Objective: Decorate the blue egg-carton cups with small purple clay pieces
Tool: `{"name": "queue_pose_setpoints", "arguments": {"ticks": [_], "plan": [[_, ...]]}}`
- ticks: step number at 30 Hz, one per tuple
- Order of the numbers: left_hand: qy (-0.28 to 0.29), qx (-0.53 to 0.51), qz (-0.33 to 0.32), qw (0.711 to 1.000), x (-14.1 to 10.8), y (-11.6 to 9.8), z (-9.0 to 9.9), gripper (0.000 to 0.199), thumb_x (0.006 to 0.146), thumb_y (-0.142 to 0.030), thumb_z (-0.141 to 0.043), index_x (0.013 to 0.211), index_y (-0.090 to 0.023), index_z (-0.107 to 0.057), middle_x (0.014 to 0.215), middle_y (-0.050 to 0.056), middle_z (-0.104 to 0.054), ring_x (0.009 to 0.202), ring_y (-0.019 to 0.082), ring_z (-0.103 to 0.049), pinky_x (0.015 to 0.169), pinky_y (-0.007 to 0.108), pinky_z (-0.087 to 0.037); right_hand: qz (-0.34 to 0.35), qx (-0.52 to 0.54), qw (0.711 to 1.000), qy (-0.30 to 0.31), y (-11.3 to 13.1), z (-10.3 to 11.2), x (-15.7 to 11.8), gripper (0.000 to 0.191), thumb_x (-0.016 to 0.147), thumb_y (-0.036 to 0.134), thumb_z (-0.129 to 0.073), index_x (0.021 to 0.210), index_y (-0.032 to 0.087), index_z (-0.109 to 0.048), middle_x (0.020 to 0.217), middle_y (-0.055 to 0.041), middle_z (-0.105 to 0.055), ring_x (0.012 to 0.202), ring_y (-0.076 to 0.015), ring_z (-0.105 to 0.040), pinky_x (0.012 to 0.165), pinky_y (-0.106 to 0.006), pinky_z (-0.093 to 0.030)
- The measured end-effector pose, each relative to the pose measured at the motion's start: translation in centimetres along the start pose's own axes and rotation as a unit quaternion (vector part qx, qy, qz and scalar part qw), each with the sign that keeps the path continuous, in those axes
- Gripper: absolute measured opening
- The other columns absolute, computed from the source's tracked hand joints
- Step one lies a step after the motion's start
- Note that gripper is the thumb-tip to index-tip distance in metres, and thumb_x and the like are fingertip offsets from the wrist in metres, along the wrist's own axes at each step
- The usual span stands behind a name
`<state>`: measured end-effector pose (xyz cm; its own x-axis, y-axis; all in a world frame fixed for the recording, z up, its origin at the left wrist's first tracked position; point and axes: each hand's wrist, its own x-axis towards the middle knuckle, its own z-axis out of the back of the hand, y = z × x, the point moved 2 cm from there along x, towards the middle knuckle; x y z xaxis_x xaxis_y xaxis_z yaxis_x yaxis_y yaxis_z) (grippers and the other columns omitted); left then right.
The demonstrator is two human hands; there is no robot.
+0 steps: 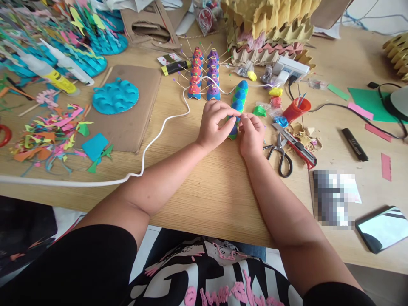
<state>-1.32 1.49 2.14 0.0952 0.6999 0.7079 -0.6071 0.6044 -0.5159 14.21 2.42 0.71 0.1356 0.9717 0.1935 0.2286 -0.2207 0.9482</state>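
Observation:
Both my hands meet in front of a bumpy blue-and-green strip (240, 94), like a painted egg-carton caterpillar, and cover part of it. My left hand (216, 125) has thumb and index finger brought together at the fingertips of my right hand (251, 135). The right fingers are curled into a pinch; anything held between either set of fingertips is too small to make out. Just beyond stand a red-and-blue caterpillar (196, 71) and a purple one (213, 74), with thin sticks poking out of their sides. A lump of green clay (260, 111) lies beside my right hand.
Scissors (281, 155) and a box cutter (298, 146) lie right of my hands, near a red cup (297, 109). A white cable (162, 127) crosses the table. Paper scraps (47, 138), cardboard (127, 127) and glue bottles (52, 74) are left; egg cartons (270, 21) stand behind.

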Motion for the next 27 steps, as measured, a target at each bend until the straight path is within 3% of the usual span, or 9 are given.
{"name": "queue_pose_setpoints", "arguments": {"ticks": [5,16,27], "plan": [[0.02,-0.011,0.022,0.999,0.08,0.0,0.06,0.031,0.117,-0.051,-0.053,0.12,-0.037,-0.081,0.117,0.004,-0.079,0.127,0.029,-0.071,0.128,0.055,-0.051,-0.01,0.017,1.0,0.005,0.47,-0.25,-0.22,0.05,0.076,0.068,-0.094,0.079,0.024,-0.071,0.073,0.0053,-0.058,0.068,-0.0092,-0.051,0.07,-0.025,-0.049],[0.0,-0.017,0.018,1.0,0.05,-0.04,-0.03,0.027,0.115,-0.044,-0.059,0.115,-0.029,-0.082,0.117,0.006,-0.079,0.124,0.027,-0.071,0.126,0.052,-0.051,-0.017,0.016,1.0,0.016,0.9,-0.41,-0.5,0.044,0.075,0.061,-0.096,0.076,0.024,-0.071,0.073,0.0049,-0.057,0.069,-0.01,-0.05,0.073,-0.026,-0.051],[0.001,-0.007,0.03,1.0,0.08,0.01,-0.08,0.022,0.113,-0.04,-0.062,0.115,-0.028,-0.08,0.117,0.005,-0.082,0.123,0.026,-0.072,0.125,0.049,-0.052,-0.016,0.012,1.0,0.019,0.77,-0.42,-0.48,0.045,0.077,0.063,-0.094,0.08,0.024,-0.072,0.075,0.0041,-0.055,0.069,-0.01,-0.049,0.071,-0.027,-0.049]]}}
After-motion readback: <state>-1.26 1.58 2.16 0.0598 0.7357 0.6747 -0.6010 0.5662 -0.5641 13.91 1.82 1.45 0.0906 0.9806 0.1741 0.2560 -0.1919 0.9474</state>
